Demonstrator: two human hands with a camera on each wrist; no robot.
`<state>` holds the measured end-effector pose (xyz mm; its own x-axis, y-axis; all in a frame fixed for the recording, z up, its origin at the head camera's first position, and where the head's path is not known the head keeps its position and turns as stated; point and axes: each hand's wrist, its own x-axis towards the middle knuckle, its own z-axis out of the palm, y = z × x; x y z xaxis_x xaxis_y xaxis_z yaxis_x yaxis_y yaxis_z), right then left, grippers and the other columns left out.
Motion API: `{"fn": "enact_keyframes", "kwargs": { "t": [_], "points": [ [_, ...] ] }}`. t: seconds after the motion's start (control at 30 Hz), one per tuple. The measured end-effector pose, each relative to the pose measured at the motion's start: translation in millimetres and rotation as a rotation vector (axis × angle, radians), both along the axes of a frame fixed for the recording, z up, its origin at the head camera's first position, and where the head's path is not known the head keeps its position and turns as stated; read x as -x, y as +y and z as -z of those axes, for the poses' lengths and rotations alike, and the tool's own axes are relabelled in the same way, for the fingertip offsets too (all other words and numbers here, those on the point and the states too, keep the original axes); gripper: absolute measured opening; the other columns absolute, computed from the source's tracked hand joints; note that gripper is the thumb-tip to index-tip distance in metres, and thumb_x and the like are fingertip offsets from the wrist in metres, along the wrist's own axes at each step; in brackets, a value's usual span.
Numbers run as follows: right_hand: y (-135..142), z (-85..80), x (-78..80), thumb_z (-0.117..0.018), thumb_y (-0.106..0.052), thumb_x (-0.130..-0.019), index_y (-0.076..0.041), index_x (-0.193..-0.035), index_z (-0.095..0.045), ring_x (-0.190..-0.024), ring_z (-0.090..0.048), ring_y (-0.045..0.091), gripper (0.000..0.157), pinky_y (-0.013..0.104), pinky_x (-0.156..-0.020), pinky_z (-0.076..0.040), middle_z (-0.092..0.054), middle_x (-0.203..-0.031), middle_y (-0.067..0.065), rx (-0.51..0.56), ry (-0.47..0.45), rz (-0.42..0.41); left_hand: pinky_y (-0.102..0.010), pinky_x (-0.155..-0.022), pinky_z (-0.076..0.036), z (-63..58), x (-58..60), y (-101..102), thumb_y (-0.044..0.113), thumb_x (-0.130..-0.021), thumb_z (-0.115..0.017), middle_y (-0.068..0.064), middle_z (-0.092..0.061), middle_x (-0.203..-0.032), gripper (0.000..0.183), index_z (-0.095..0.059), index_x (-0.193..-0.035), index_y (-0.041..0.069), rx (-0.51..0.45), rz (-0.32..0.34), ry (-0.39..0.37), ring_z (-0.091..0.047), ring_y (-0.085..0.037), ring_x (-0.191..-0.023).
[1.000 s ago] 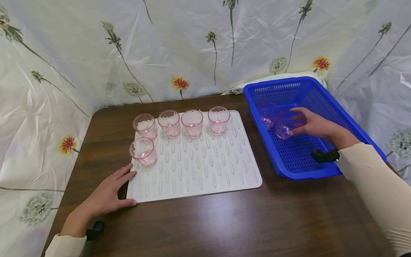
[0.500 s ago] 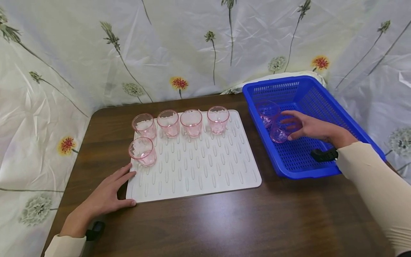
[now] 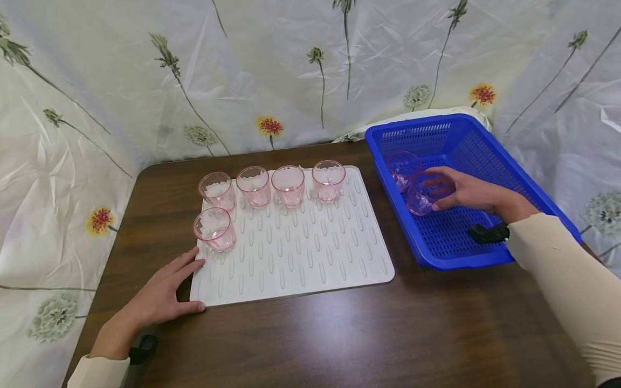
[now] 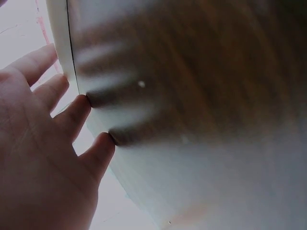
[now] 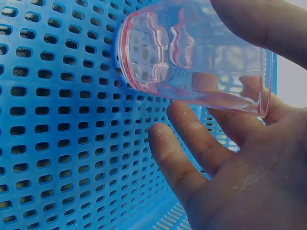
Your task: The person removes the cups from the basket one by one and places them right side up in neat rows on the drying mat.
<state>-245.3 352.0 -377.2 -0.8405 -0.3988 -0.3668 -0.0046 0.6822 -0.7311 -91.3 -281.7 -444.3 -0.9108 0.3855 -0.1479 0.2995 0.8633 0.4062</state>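
My right hand (image 3: 468,189) is inside the blue plastic basket (image 3: 421,245), holding a clear pink-tinted glass (image 3: 418,202) between thumb and fingers. In the right wrist view this glass (image 5: 192,57) has its base close to the perforated floor, and some fingers show through its side. Another pink glass (image 3: 402,167) stands just behind it in the basket. My left hand (image 3: 155,296) lies spread at the left edge of a white ribbed mat (image 3: 301,258), thumb at its near corner. From the left wrist, the hand's fingertips (image 4: 81,103) touch the dark tabletop.
Several pink glasses stand upright along the mat's back edge, including one at the right end (image 3: 329,183). One more glass (image 3: 215,231) stands in front at the left. A floral sheet (image 3: 233,70) hangs behind and beside the brown wooden table (image 3: 310,339).
My right hand has shifted slightly left in the basket, and its glass moved left with it, closer to the other glass. My left hand has stayed by the mat.
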Motion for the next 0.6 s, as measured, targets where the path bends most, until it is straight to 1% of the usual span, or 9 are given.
{"fn": "enact_keyframes", "kwargs": {
  "t": [0.2,0.33,0.4,0.47,0.5,0.53,0.6],
  "points": [
    [0,-1.2,-1.0,-0.072,-0.014,-0.089,-0.001,-0.151,-0.024,-0.139,-0.04,0.05,0.08,0.063,-0.106,-0.042,-0.036,-0.154,0.029,-0.053,0.031,0.004,-0.067,-0.11,-0.034,1.1,-0.3,0,0.057,-0.074,-0.079,-0.019,-0.029,-0.162,0.093,-0.047,-0.147,0.01,0.001,0.002,0.005,-0.033,-0.045,-0.145],
    [-1,-7.0,-5.3,-0.072,-0.017,-0.09,-0.002,-0.149,-0.027,-0.138,-0.042,0.049,0.076,0.063,-0.106,-0.043,-0.042,-0.15,0.029,-0.051,0.069,0.023,-0.066,-0.11,-0.035,0.5,-0.3,0,0.057,-0.074,-0.079,-0.019,-0.03,-0.162,0.093,-0.047,-0.147,0.009,-0.002,0.006,0.011,-0.033,-0.044,-0.145],
    [-3,-11.3,-7.0,-0.071,-0.016,-0.091,-0.003,-0.149,-0.026,-0.137,-0.044,0.047,0.075,0.061,-0.104,-0.045,-0.044,-0.149,0.029,-0.037,0.09,0.039,-0.066,-0.11,-0.035,0.2,-0.3,1,0.056,-0.074,-0.08,-0.019,-0.031,-0.161,0.093,-0.047,-0.147,0.009,-0.003,0.008,0.014,-0.034,-0.044,-0.145],
    [-4,-15.4,-8.1,-0.071,-0.018,-0.091,-0.005,-0.149,-0.026,-0.135,-0.048,0.04,0.074,0.046,-0.101,-0.052,-0.046,-0.148,0.026,-0.04,0.118,0.065,-0.065,-0.11,-0.035,-0.1,-0.4,1,0.056,-0.074,-0.08,-0.019,-0.031,-0.161,0.093,-0.047,-0.147,0.009,-0.003,0.008,0.015,-0.034,-0.044,-0.144],
    [-5,-17.6,-8.6,-0.071,-0.018,-0.091,-0.007,-0.15,-0.027,-0.133,-0.051,0.033,0.074,0.037,-0.098,-0.053,-0.047,-0.148,0.024,-0.036,0.134,0.075,-0.066,-0.11,-0.035,-0.3,-0.4,1,0.056,-0.073,-0.08,-0.019,-0.031,-0.161,0.093,-0.047,-0.147,0.009,-0.004,0.007,0.015,-0.034,-0.044,-0.144],
    [-6,-19.6,-9.2,-0.071,-0.017,-0.091,-0.008,-0.149,-0.027,-0.131,-0.053,0.025,0.074,0.029,-0.095,-0.053,-0.049,-0.147,0.021,-0.028,0.152,0.087,-0.066,-0.11,-0.035,-0.3,-0.5,1,0.056,-0.073,-0.08,-0.019,-0.031,-0.161,0.093,-0.047,-0.147,0.009,-0.004,0.006,0.016,-0.034,-0.044,-0.144],
    [-7,-23.2,-10.1,-0.071,-0.014,-0.091,-0.01,-0.149,-0.028,-0.123,-0.055,0.008,0.072,0.014,-0.086,-0.05,-0.053,-0.143,0.013,0.007,0.192,0.112,-0.066,-0.11,-0.035,-0.6,-0.8,0,0.056,-0.073,-0.08,-0.019,-0.031,-0.161,0.093,-0.047,-0.147,0.009,-0.002,0.003,0.016,-0.034,-0.044,-0.144]
  ]
}}
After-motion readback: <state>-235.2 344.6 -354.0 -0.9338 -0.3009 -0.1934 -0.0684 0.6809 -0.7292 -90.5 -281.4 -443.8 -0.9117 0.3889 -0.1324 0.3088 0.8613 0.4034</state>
